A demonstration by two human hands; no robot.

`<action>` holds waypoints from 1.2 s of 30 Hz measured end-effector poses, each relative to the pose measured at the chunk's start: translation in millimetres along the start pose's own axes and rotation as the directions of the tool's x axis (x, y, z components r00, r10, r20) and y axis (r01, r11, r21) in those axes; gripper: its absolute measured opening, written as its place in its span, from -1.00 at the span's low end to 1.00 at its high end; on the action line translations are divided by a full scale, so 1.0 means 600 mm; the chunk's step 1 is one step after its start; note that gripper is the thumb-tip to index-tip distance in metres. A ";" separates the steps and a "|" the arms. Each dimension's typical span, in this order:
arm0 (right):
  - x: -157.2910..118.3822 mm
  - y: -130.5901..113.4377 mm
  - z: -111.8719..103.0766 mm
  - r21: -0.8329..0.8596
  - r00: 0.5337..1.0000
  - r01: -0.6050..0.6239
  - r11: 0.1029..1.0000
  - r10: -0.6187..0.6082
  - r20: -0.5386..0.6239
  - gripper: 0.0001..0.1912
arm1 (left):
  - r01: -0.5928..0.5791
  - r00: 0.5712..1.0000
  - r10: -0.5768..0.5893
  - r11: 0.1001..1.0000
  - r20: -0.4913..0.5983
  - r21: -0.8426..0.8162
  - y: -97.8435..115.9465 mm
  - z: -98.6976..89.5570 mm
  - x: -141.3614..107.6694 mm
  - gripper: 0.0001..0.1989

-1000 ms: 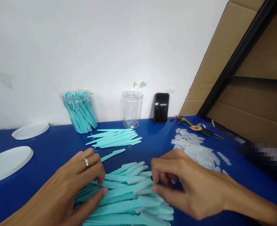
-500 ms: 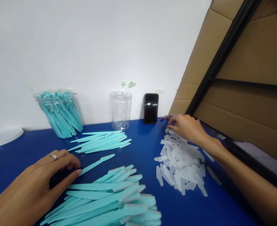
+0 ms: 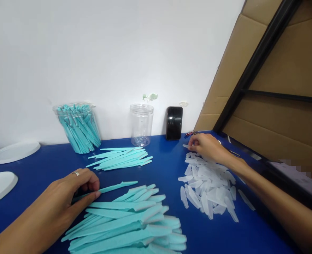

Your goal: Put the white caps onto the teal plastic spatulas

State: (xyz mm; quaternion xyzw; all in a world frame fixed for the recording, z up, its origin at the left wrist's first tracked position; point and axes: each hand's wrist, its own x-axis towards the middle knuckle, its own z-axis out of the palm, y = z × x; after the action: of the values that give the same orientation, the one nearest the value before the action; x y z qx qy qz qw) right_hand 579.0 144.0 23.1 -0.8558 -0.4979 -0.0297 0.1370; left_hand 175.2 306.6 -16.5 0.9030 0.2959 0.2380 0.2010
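Between thumb and fingers, my left hand [image 3: 73,197] pinches a turquoise eyebrow razor [image 3: 118,185], its blade end pointing right. A big pile of similar razors [image 3: 129,225] lies just in front of that hand, and a smaller row [image 3: 124,158] lies behind it. On the right, my right hand [image 3: 205,145] is closed on a small translucent white blade cover [image 3: 185,146], whose tip sticks out leftward from the fingers. Below that hand spreads a heap of loose blade covers [image 3: 209,187].
A clear jar packed with razors [image 3: 78,130] stands by the wall, left of a clear empty jar [image 3: 141,125]. A black phone [image 3: 174,123] leans on the wall. White lids [image 3: 15,152] lie at left. Cardboard [image 3: 277,70] with a black frame slants on the right.
My left hand has lifted the razor slightly and turned it flatter. My right hand has drawn a blade cover out at the heap's far end. The whole view has shifted a little left.
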 end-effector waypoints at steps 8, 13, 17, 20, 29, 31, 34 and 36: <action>-0.072 -0.108 -0.015 0.622 0.975 0.215 0.753 -0.202 -0.093 -0.79 | 0.001 0.999 0.004 0.995 0.051 -0.099 0.004 -0.016 0.006 -0.66; -0.120 -0.165 -0.007 0.924 0.939 -0.129 0.359 -0.255 0.230 -0.66 | 0.005 1.000 -0.006 0.961 -0.001 -0.275 0.009 0.002 -0.007 -0.65; -0.131 -0.174 -0.001 0.940 0.911 -0.293 0.175 -0.248 0.330 -0.68 | 0.021 0.999 -0.007 0.949 0.045 -0.315 0.015 0.010 -0.015 -0.67; -0.133 -0.173 0.003 0.944 0.915 -0.317 0.088 -0.233 0.329 -0.70 | 0.034 0.997 -0.011 0.943 0.073 -0.330 0.015 0.009 -0.018 -0.70; -0.137 -0.184 0.021 0.930 0.897 -0.348 0.119 -0.247 0.367 -0.63 | 0.048 0.996 -0.017 0.937 0.090 -0.346 0.006 0.011 -0.023 -0.70; -0.138 -0.186 0.020 0.930 0.895 -0.342 0.132 -0.254 0.366 -0.64 | 0.049 0.995 -0.014 0.936 0.101 -0.349 0.006 0.011 -0.021 -0.70; -0.142 -0.189 0.020 0.934 0.894 -0.330 0.139 -0.271 0.356 -0.64 | 0.048 0.994 -0.012 0.938 0.106 -0.343 0.009 0.013 -0.025 -0.71; -0.148 -0.194 0.021 0.935 0.892 -0.327 0.139 -0.282 0.354 -0.63 | 0.044 0.993 -0.005 0.943 0.116 -0.331 0.013 0.018 -0.033 -0.70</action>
State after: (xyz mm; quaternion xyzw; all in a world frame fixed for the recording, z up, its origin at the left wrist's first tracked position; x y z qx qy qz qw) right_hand 433.4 126.7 17.9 -0.5394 -0.3955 0.5061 0.5446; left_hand 170.3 285.7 -27.3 0.8644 0.2506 0.2302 0.3701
